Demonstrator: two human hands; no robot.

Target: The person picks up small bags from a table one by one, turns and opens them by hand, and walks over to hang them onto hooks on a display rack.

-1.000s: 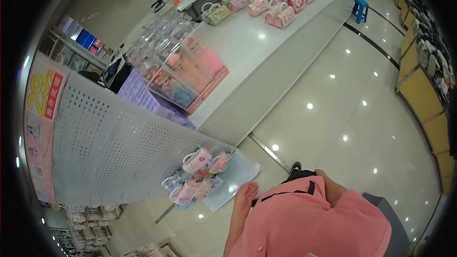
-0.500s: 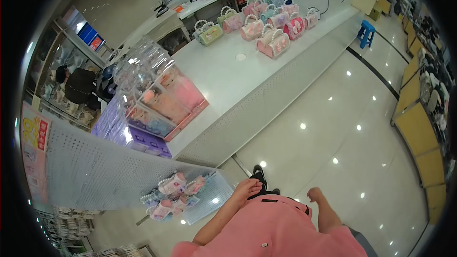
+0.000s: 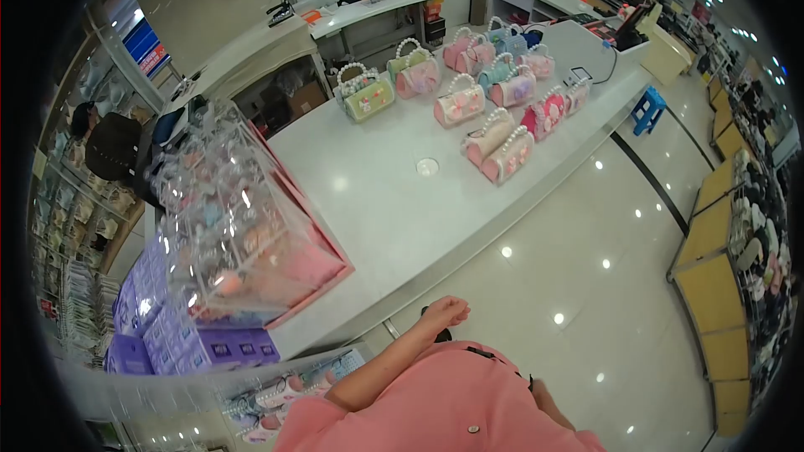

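Observation:
My left hand [image 3: 445, 315] hangs in front of my pink shirt, beside the front edge of the white counter [image 3: 377, 226]. Its fingers are curled in, with nothing visible in them. My right hand [image 3: 540, 390] is low at my other side; its fingers are hidden. Several small handbags with pearl handles stand in a group on the counter: a light pink one [image 3: 507, 156] at the front, a bright pink one [image 3: 546, 115], a cream-pink one [image 3: 459, 106] and a green one [image 3: 369, 101]. Neither hand touches them.
Clear boxes with pink dolls or plush items [image 3: 276, 251] and purple boxes [image 3: 226, 349] are stacked at the counter's left end. More handbags [image 3: 280, 391] hang below. A blue stool [image 3: 648, 111] stands past the counter; yellow-fronted shelves [image 3: 712, 285] line the right.
My view has moved closer to the counter, so the handbags and clear boxes look larger. My left hand has curled its fingers more. My right hand has dropped back beside my body.

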